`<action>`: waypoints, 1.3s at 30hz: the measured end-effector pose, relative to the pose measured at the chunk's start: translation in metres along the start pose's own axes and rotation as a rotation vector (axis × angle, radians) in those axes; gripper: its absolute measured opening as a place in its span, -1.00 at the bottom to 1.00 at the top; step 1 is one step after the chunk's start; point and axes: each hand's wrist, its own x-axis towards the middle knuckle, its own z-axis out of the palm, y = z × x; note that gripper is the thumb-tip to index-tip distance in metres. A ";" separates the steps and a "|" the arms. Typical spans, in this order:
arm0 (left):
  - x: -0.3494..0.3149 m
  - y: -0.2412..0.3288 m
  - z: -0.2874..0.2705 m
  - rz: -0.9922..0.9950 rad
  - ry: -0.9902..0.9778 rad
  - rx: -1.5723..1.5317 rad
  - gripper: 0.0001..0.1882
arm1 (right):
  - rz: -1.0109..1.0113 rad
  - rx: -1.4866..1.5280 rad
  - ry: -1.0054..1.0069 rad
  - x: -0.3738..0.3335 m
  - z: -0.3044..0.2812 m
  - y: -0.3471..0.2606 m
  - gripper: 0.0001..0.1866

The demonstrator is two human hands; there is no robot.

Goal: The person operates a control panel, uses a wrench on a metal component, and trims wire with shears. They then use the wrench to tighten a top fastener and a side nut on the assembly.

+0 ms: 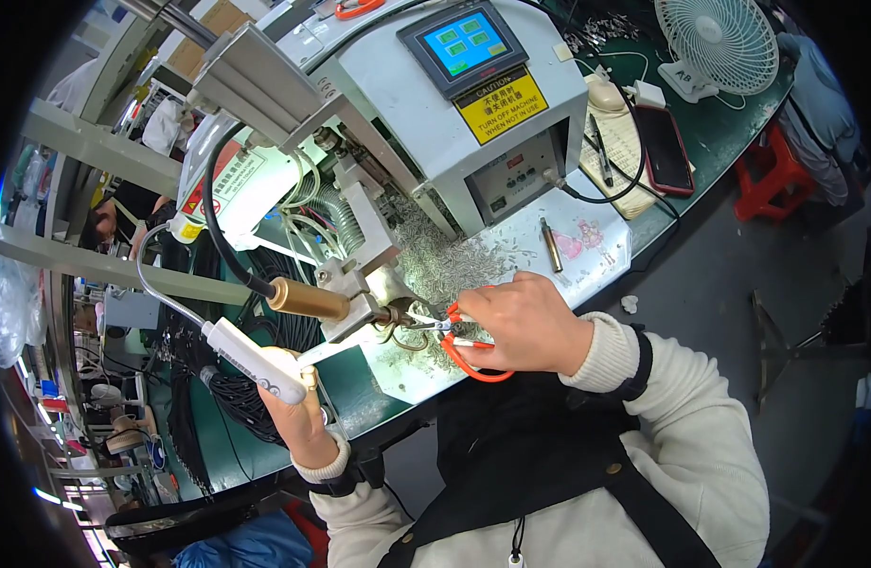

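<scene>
The right hand (pixel 530 327) is wrapped around red-handled scissors (pixel 480 375), blades left of that grip; ahead, 1 white board (pixel 402 381) bears heaped metal pins (pixel 434 252). The left hand's (pixel 300 424) grip I cannot tell.

orange scissors handles (pixel 489 378), gold cylinder (pixel 308 300), cream sleeves (pixel 686 402), green tabletop (pixel 724 128), white fan (pixel 719 43)

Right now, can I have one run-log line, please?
Right hand: holding orange-handled scissors | Left hand: at white corded device, grip unclear | Touchscreen: lit | Metal pieces: scattered nearby
</scene>
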 end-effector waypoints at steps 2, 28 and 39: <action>0.000 0.001 0.002 0.012 -0.014 0.010 -0.83 | 0.012 0.008 -0.026 0.001 -0.003 0.000 -0.64; 0.044 -0.018 -0.014 -0.121 -0.097 -0.204 -0.60 | -0.061 -0.008 0.021 0.003 0.008 0.017 -0.68; 0.052 -0.017 -0.018 -0.129 -0.153 -0.216 -0.47 | -0.218 0.020 -0.043 0.017 0.012 0.044 -0.71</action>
